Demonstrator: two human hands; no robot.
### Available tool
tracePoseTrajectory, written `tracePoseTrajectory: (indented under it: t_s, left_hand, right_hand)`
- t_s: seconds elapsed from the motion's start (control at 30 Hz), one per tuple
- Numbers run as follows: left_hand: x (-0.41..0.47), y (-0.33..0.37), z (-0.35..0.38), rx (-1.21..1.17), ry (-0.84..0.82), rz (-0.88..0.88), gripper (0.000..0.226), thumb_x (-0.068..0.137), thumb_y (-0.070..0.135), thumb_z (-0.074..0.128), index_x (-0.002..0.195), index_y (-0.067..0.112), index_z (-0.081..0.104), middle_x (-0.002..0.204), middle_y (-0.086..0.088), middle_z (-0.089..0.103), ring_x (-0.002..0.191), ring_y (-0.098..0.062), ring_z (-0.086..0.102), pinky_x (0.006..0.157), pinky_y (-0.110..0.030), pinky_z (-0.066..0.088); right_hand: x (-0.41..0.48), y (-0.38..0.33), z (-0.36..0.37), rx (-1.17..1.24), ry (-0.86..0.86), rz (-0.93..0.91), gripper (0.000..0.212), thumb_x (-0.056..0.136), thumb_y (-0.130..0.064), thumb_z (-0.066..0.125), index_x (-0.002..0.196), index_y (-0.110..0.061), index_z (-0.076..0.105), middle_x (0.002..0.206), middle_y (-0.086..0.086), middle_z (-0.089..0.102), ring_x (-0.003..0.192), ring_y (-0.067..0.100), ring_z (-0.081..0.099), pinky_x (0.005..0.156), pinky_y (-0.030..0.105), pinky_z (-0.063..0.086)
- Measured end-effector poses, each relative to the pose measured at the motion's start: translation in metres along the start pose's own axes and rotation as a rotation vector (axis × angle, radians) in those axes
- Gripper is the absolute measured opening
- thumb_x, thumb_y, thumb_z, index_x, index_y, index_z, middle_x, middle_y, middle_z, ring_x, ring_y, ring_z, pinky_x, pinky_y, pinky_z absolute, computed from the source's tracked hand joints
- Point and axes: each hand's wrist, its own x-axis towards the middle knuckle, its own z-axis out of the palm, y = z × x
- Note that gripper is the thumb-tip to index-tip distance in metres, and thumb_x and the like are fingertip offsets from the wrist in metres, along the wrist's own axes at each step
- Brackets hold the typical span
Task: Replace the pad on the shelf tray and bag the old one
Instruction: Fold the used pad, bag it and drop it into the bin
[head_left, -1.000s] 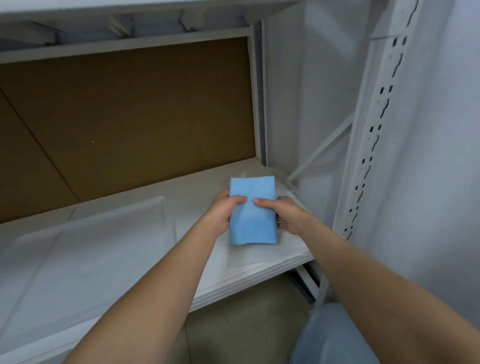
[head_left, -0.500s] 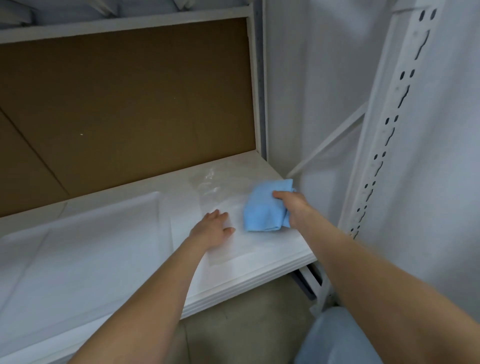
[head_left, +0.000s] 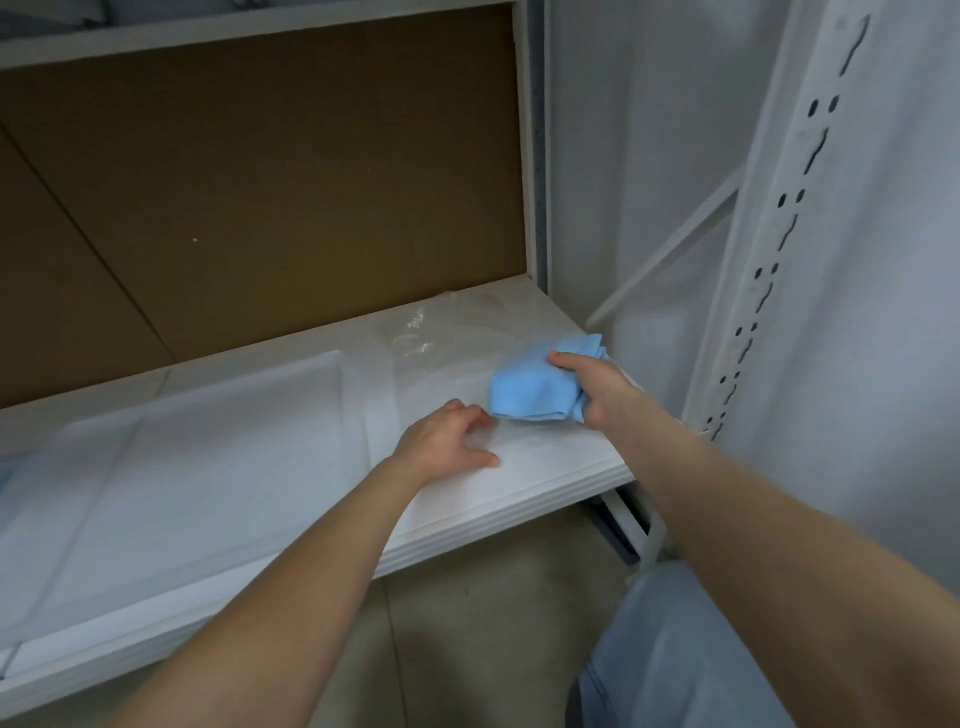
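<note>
A white metal shelf (head_left: 545, 483) backed by brown board (head_left: 260, 182). At its three o'clock end the right hand (head_left: 597, 387) grips a crumpled blue fabric pad (head_left: 530, 389). The left hand (head_left: 441, 436), fingers bent, rests on a clear plastic bag (head_left: 431, 338); pinching or pressing, I cannot tell. The limp film may close, blocking the pad.

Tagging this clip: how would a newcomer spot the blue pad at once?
Start at the white shelf backed by brown board and go to its right end. There the right hand grips a crumpled pad over a clear bag. Unlike its white and clear neighbours, it is bright blue.
</note>
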Motion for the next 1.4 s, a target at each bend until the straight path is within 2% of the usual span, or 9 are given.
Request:
tracePoseTrajectory:
  t_s: [0.23,0.4,0.7,0.87,1.0,1.13,1.2,1.3,1.4]
  left_hand:
    - [-0.006,0.010,0.004,-0.191,0.104,-0.158,0.022,0.090,0.037,0.058,0.100,0.025,0.073,0.103,0.006,0.069,0.095,-0.017,0.062,0.078,-0.029,0.049]
    - [0.002,0.026,-0.008,-0.286,0.273,-0.289,0.022,0.089,0.019,0.047,0.076,0.018,0.065,0.084,-0.004,0.067,0.079,-0.025,0.062,0.062,-0.028,0.043]
    - [0.009,0.026,-0.032,-0.262,0.467,-0.229,0.020,0.093,0.021,0.050,0.096,0.017,0.069,0.093,-0.005,0.071,0.089,-0.027,0.064,0.069,-0.032,0.051]
    - [0.003,0.038,-0.029,0.091,0.402,-0.008,0.023,0.093,0.022,0.047,0.101,0.019,0.069,0.102,-0.002,0.068,0.094,-0.026,0.062,0.073,-0.032,0.049]
    - [0.002,0.044,-0.032,0.174,0.407,0.041,0.023,0.093,0.021,0.047,0.100,0.017,0.069,0.100,-0.004,0.065,0.089,-0.027,0.062,0.066,-0.030,0.044]
    - [0.001,0.048,-0.036,0.137,0.453,0.069,0.027,0.095,0.022,0.044,0.108,0.018,0.067,0.106,-0.002,0.063,0.095,-0.027,0.061,0.068,-0.031,0.046]
    - [-0.001,0.049,-0.038,0.068,0.465,0.091,0.029,0.095,0.023,0.046,0.117,0.022,0.065,0.111,0.001,0.062,0.099,-0.023,0.061,0.074,-0.031,0.047]
    - [-0.004,0.048,-0.040,-0.049,0.381,0.160,0.028,0.092,0.022,0.051,0.115,0.024,0.067,0.104,0.003,0.062,0.094,-0.018,0.060,0.071,-0.028,0.044]
    - [-0.005,0.037,-0.041,-0.102,0.367,0.149,0.025,0.092,0.022,0.053,0.111,0.025,0.069,0.100,0.003,0.064,0.090,-0.017,0.060,0.071,-0.028,0.046]
  right_hand:
    - [-0.025,0.000,-0.019,-0.134,-0.066,0.053,0.007,0.090,-0.010,0.063,0.089,-0.012,0.057,0.084,0.010,0.066,0.071,0.024,0.064,0.048,0.034,0.057]
    - [-0.030,0.009,-0.027,-0.317,-0.239,0.152,0.015,0.088,-0.014,0.064,0.102,-0.011,0.063,0.092,0.011,0.072,0.083,0.028,0.068,0.071,0.038,0.056]
    - [-0.026,0.008,-0.031,-0.584,-0.102,0.240,0.008,0.086,-0.005,0.063,0.093,-0.006,0.059,0.084,0.011,0.067,0.071,0.024,0.065,0.055,0.031,0.053]
    - [-0.016,0.006,-0.009,-0.274,-0.041,0.178,0.005,0.093,-0.005,0.056,0.089,-0.003,0.056,0.084,0.012,0.063,0.071,0.023,0.061,0.070,0.034,0.056]
    - [-0.007,0.012,0.013,-0.013,0.003,0.071,0.012,0.098,-0.007,0.046,0.109,-0.005,0.050,0.104,0.014,0.061,0.072,0.022,0.057,0.051,0.028,0.050]
    - [-0.008,0.021,0.026,0.091,-0.038,0.154,0.018,0.100,-0.007,0.043,0.116,-0.003,0.050,0.115,0.018,0.058,0.109,0.031,0.060,0.082,0.037,0.048]
    - [-0.005,0.027,0.030,0.150,-0.073,0.216,0.014,0.102,-0.009,0.039,0.099,-0.001,0.050,0.090,0.017,0.062,0.091,0.027,0.065,0.079,0.031,0.050]
    - [0.005,0.032,0.036,0.301,-0.108,0.209,0.032,0.103,-0.006,0.028,0.076,-0.006,0.046,0.043,0.008,0.053,0.031,0.013,0.052,0.032,0.014,0.038]
    - [0.022,0.040,0.040,0.449,-0.072,0.092,0.023,0.102,-0.010,0.035,0.089,-0.001,0.051,0.059,0.013,0.060,0.042,0.018,0.061,0.034,0.019,0.046]
